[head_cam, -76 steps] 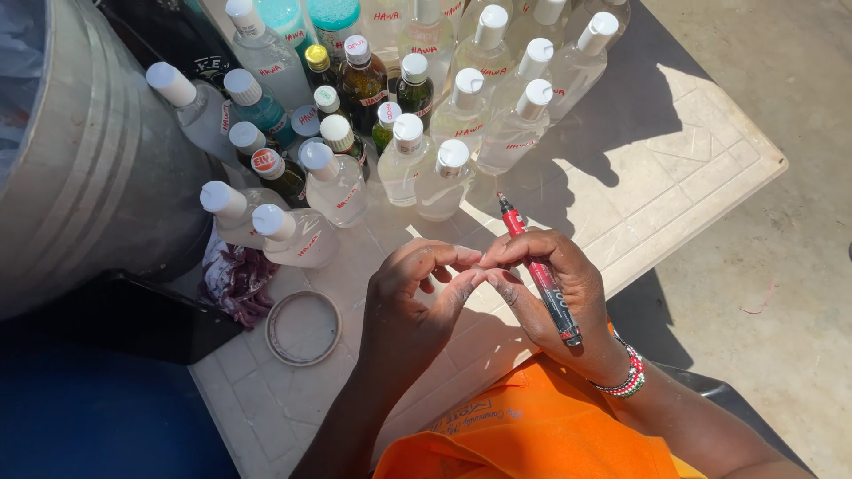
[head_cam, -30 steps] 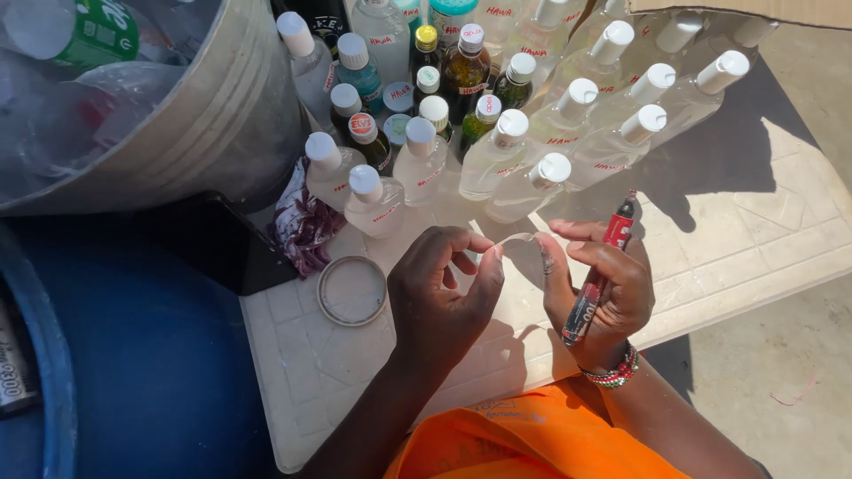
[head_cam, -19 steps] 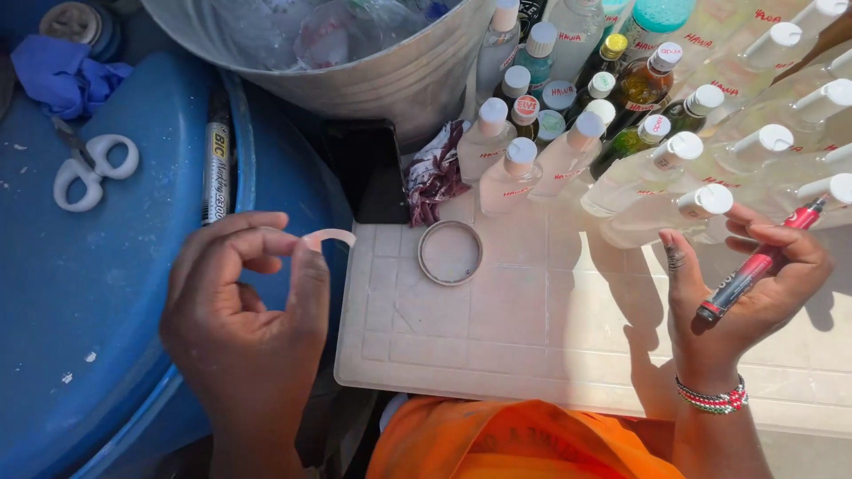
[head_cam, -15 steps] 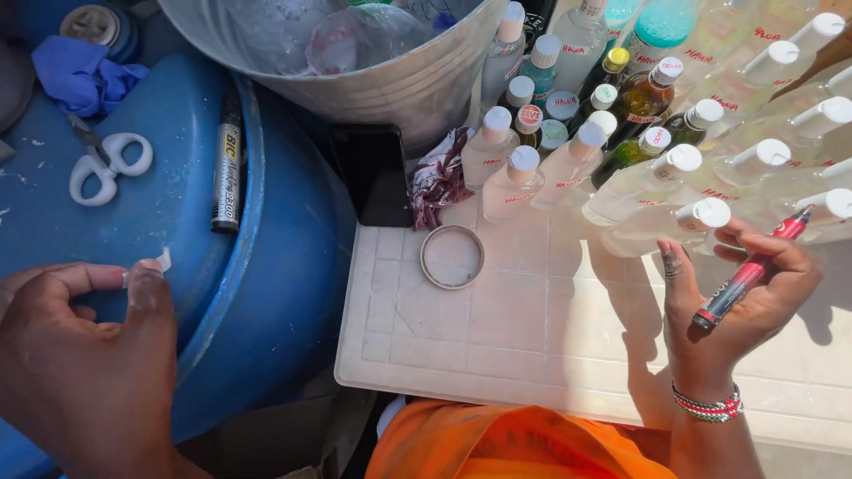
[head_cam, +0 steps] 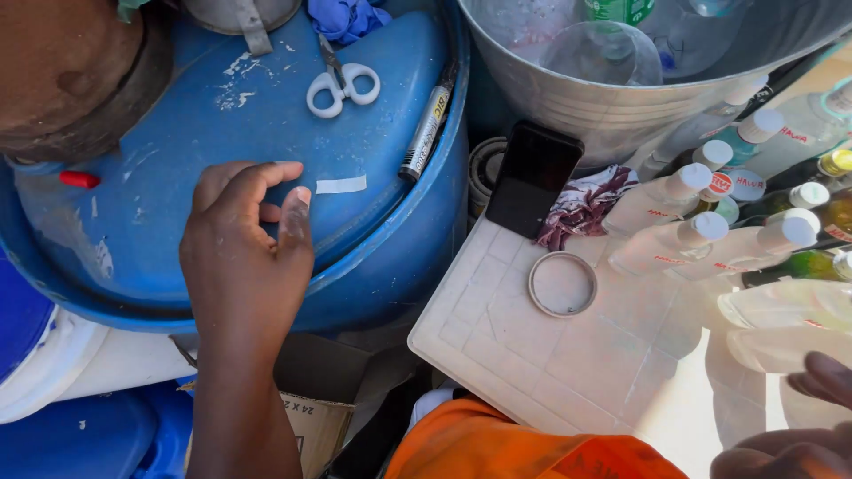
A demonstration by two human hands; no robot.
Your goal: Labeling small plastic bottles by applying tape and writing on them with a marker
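The left hand (head_cam: 244,253) hovers over the lid of a blue barrel (head_cam: 204,115), fingers loosely spread and pinching nothing. Just right of its fingertips a small white strip of tape (head_cam: 342,184) lies flat on the lid, apart from the hand.

The strip looks very light, thin and limp, so it likely sticks to the lid or to a finger and curls once lifted. The best hold seems to be 1 short end, picked up with a fingernail and pinched between thumb and forefinger.

Farther back on the lid lie white-handled scissors (head_cam: 342,84) and, right of the strip, a marker (head_cam: 424,133). To the right a black phone (head_cam: 532,177) leans by a metal tub (head_cam: 621,98). A white tile-patterned board (head_cam: 568,355) carries a ring-shaped lid (head_cam: 562,284) and clear bottles with white caps (head_cam: 701,235).

The right hand (head_cam: 799,435) shows only at the near right corner, fingers curled; I cannot tell whether its grip holds anything.
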